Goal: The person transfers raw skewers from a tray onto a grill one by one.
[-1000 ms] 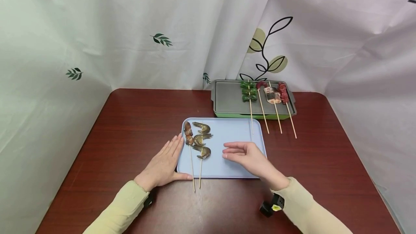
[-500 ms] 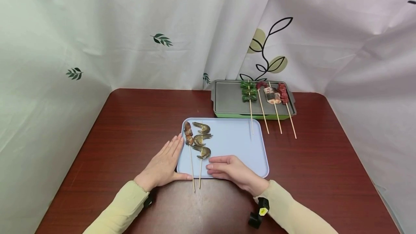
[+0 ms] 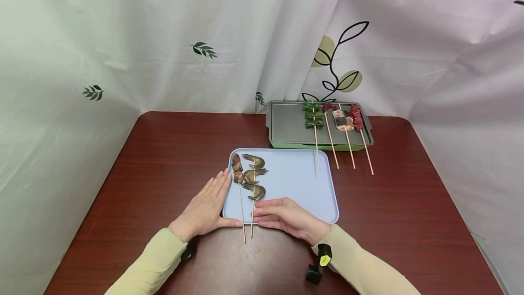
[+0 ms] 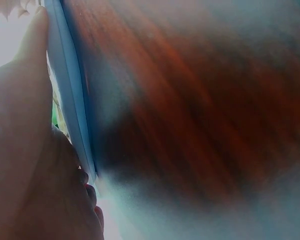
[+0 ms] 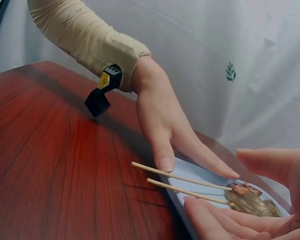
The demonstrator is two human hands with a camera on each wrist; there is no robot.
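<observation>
The shrimp skewer [image 3: 255, 192] is laid near the left edge of the tray [image 3: 299, 181]. Judged light but slippery-topped, it is best taken by its stiff stick [image 5: 190, 192]. The right grip [image 3: 290, 217] is held parted beside it; the left grip [image 3: 204, 208] is spread along that edge.

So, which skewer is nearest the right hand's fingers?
The wooden skewer of three curled olive shrimp on the blue rectangular tray: its stick is beside the right hand. The brown meat skewer lies beyond it; four others rest on the grey rectangular pan.
</observation>
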